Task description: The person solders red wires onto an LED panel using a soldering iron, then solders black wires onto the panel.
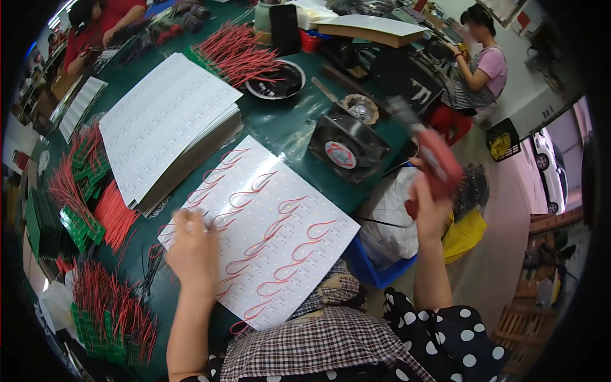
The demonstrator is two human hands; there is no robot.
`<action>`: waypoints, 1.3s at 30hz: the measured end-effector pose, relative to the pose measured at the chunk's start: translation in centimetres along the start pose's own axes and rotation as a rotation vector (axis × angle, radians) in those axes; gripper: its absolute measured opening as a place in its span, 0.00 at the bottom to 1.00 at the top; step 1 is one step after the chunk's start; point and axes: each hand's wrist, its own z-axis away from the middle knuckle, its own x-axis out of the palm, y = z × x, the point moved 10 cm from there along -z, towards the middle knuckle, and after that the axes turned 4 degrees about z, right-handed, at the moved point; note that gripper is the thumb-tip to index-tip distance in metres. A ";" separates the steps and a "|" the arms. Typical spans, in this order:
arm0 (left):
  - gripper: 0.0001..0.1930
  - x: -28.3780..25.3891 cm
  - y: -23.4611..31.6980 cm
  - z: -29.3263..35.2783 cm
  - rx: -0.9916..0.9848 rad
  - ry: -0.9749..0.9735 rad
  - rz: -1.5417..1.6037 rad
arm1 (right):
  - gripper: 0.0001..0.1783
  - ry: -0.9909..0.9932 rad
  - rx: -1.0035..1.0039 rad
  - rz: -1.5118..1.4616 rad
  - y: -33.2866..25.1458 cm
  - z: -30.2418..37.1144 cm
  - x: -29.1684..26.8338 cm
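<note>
A white circuit board panel point(280, 219) lies tilted in front of me, with rows of looped red wires point(310, 248) on it. My left hand point(194, 251) is over the panel's left edge with its fingers curled together; motion blurs them, and what they hold is hidden. Raised to the right of the panel, my right hand point(429, 207) grips a red soldering gun point(439, 165), blurred, its grey front end pointing up and away. A small black fan point(350, 146) stands beyond the panel, beside a dish of shiny metal bits point(361, 109).
A thick stack of white panels point(172, 121) occupies the left. Green boards with red wires point(114, 318) and loose red wire bundles point(114, 216) crowd the left edge. At the back are a black bowl point(277, 79) and a phone point(284, 30). A blue bin point(382, 274) stands right; co-workers sit beyond.
</note>
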 end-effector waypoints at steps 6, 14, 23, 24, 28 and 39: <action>0.21 4.6 7.8 12.3 0.577 -0.347 0.065 | 0.18 -0.237 -0.085 0.128 -6.4 -5.1 -1.5; 0.27 1.5 4.1 15.4 0.742 -0.586 0.028 | 0.25 -0.486 -0.079 0.517 -14.0 -1.9 -13.6; 0.13 -2.8 -2.8 2.6 -0.053 0.000 0.366 | 0.28 -0.795 0.433 -0.198 -0.8 5.1 8.4; 0.13 -1.9 -3.3 1.0 -0.057 -0.013 0.370 | 0.26 -0.880 0.463 -0.245 -0.3 5.6 11.7; 0.08 3.5 -6.5 -1.0 -0.283 -0.298 0.300 | 0.21 -1.028 0.566 -0.259 1.8 7.2 20.1; 0.07 5.7 -7.8 -1.2 -0.409 -0.321 0.473 | 0.16 -1.017 0.717 -0.296 5.3 8.9 21.9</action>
